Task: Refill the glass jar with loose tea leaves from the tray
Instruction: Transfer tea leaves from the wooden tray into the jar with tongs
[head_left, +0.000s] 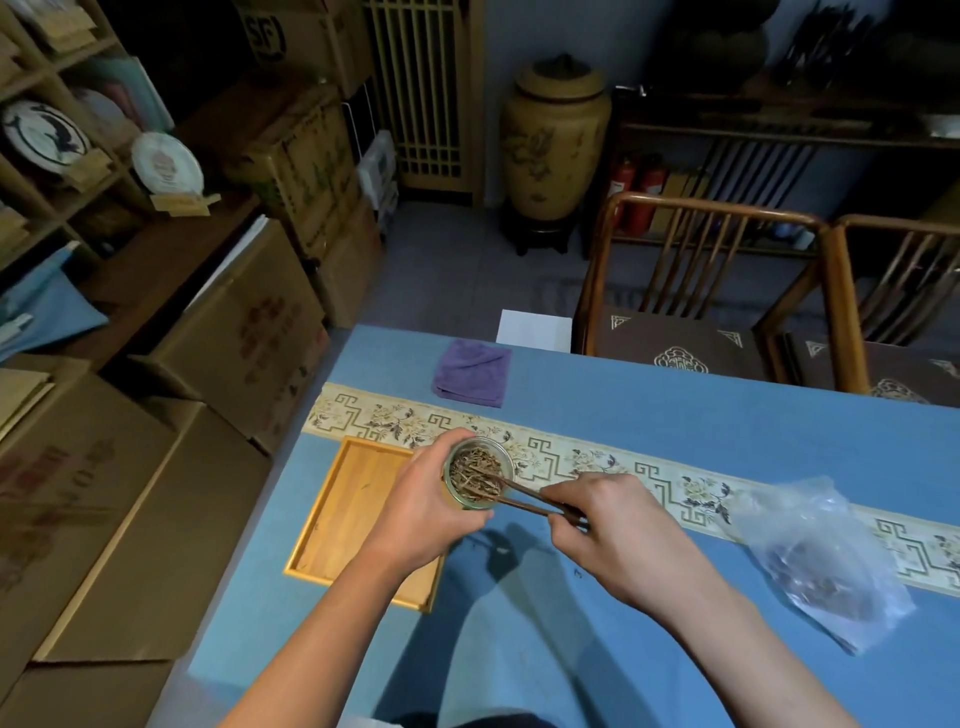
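Left hand (421, 512), grip clamped on the glass jar (479, 472), lifts it over the wooden tray (353, 512); right hand (613, 525) pinches wooden tweezers (524, 496), tips pressing tea leaves (475, 475) inside.

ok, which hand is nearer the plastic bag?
Right. The right hand holds the wooden tongs over the glass jar, with bare cloth between it and the plastic bag. The left hand grips the jar, farther off.
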